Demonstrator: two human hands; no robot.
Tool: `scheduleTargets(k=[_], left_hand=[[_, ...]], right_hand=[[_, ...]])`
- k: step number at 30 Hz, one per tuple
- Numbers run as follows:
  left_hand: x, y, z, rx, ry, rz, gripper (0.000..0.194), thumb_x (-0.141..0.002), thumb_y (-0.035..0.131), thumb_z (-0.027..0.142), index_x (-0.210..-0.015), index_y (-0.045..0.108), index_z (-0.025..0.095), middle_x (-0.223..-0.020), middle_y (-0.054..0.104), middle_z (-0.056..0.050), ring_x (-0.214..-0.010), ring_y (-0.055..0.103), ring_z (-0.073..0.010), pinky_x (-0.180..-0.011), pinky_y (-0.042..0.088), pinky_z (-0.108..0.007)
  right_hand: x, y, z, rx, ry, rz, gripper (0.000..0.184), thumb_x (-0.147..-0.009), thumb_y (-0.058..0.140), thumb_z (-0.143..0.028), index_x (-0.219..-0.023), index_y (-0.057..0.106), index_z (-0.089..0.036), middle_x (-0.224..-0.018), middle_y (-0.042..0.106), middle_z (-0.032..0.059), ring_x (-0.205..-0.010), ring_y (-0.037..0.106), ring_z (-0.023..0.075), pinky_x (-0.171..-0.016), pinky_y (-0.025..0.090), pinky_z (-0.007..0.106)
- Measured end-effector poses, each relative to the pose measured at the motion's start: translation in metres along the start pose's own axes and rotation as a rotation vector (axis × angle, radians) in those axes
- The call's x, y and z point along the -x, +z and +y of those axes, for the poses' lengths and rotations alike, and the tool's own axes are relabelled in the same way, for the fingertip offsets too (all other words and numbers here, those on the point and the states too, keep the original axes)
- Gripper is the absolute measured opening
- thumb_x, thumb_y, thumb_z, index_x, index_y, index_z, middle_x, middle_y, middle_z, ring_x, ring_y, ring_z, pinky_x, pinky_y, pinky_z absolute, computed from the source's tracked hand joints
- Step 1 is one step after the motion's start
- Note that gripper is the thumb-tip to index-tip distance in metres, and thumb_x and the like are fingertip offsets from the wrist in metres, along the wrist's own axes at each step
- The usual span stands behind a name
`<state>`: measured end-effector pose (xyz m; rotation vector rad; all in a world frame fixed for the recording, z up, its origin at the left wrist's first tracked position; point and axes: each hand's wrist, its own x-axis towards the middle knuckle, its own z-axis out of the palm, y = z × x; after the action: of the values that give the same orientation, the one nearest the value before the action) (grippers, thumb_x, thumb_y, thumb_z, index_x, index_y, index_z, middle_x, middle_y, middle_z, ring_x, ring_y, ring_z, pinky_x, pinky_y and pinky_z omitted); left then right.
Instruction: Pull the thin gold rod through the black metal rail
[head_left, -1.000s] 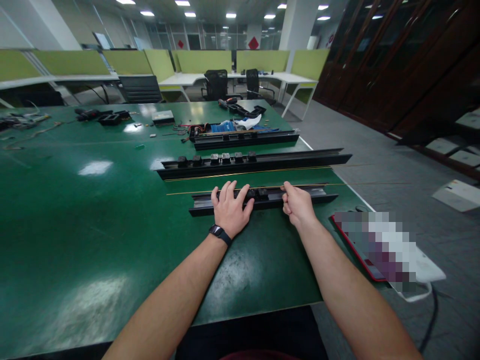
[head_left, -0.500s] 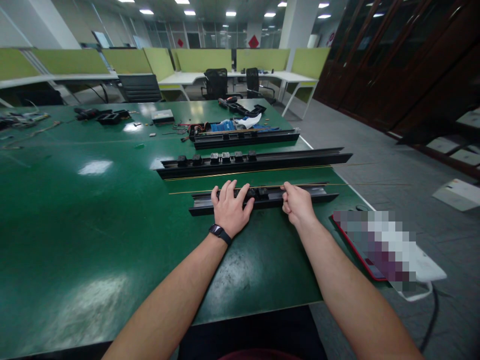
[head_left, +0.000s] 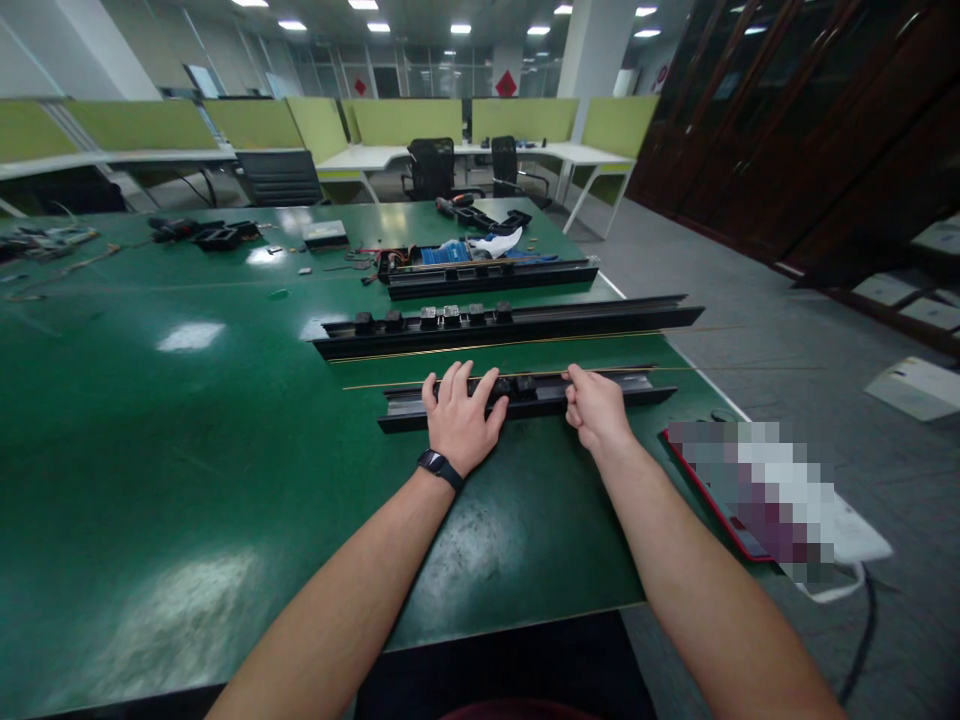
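A black channel rail (head_left: pixel 540 408) lies across the green table in front of me, with small black blocks (head_left: pixel 523 386) sitting in its groove. My left hand (head_left: pixel 461 420) rests over the rail's left half, fingers spread, partly covering the blocks. Along the rail's far side runs a thin brass-coloured rod (head_left: pixel 390 385), its left end sticking out beyond the rail. Thumb and forefinger of my right hand (head_left: pixel 598 405) pinch this rod above the rail's right half. Beyond them lies a longer black rail (head_left: pixel 600 322) with several blocks, and another thin rod (head_left: pixel 480 347) lies along its near edge.
A third black rail (head_left: pixel 525 281) lies farther back, near a blue bundle (head_left: pixel 446 253) and a white scrap (head_left: pixel 501 243). A small box (head_left: pixel 325 235), wires and dark tools (head_left: pixel 225 234) lie at the back left. At the right table edge is a red-edged, blurred-out object (head_left: pixel 709 515).
The thin rod in my right hand has shifted slightly to the right. Both hands and the rails look nearly unchanged.
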<state>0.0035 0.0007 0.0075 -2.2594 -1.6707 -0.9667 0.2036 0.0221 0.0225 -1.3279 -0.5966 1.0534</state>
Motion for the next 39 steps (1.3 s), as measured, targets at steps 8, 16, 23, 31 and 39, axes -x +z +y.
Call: scheduleTargets(k=[8,16,23,31,39], left_hand=[[0.0,0.0001,0.0006,-0.011,0.001,0.001,0.042,-0.1,0.053,0.048,-0.138,0.063,0.033,-0.149,0.057,-0.012,-0.146,0.044,-0.0315,-0.125,0.017,-0.059],[0.0002,-0.0002,0.0001,0.012,-0.003,0.001,0.042,-0.099,0.055,0.047,-0.138,0.064,0.034,-0.15,0.057,-0.011,-0.145,0.045,-0.0322,-0.125,0.017,-0.06],[0.0,0.0,0.0003,0.002,0.001,0.0,0.042,-0.1,0.053,0.048,-0.137,0.064,0.033,-0.149,0.057,-0.012,-0.145,0.045,-0.0318,-0.125,0.017,-0.06],[-0.0002,0.0004,-0.0001,0.003,-0.002,-0.002,0.042,-0.099,0.055,0.047,-0.138,0.063,0.034,-0.15,0.057,-0.011,-0.145,0.045,-0.032,-0.125,0.017,-0.06],[-0.0002,0.0002,0.0,0.013,-0.002,-0.003,0.042,-0.099,0.054,0.047,-0.138,0.063,0.034,-0.15,0.057,-0.011,-0.145,0.045,-0.032,-0.125,0.017,-0.06]], right_hand=[[-0.0009,-0.0012,0.0024,0.025,-0.002,-0.023,0.027,-0.091,0.071,-0.042,-0.086,0.065,-0.016,-0.046,0.049,-0.0065,-0.026,0.031,0.0047,-0.025,0.019,0.016],[-0.0013,-0.0013,0.0013,0.004,-0.008,-0.003,0.023,-0.09,0.071,-0.037,-0.085,0.063,-0.017,-0.046,0.048,-0.0067,-0.025,0.03,0.0044,-0.026,0.019,0.016],[-0.001,-0.002,0.0007,0.008,0.011,0.002,0.023,-0.092,0.069,-0.038,-0.086,0.064,-0.016,-0.047,0.049,-0.0063,-0.025,0.03,0.0046,-0.026,0.019,0.017],[0.0002,-0.0008,0.0008,0.012,-0.01,-0.025,0.024,-0.089,0.073,-0.038,-0.085,0.063,-0.016,-0.046,0.048,-0.0072,-0.025,0.03,0.0043,-0.026,0.018,0.017],[-0.0022,-0.0013,0.002,0.001,-0.014,0.007,0.02,-0.091,0.069,-0.036,-0.084,0.062,-0.017,-0.046,0.047,-0.0073,-0.025,0.03,0.0046,-0.026,0.018,0.017]])
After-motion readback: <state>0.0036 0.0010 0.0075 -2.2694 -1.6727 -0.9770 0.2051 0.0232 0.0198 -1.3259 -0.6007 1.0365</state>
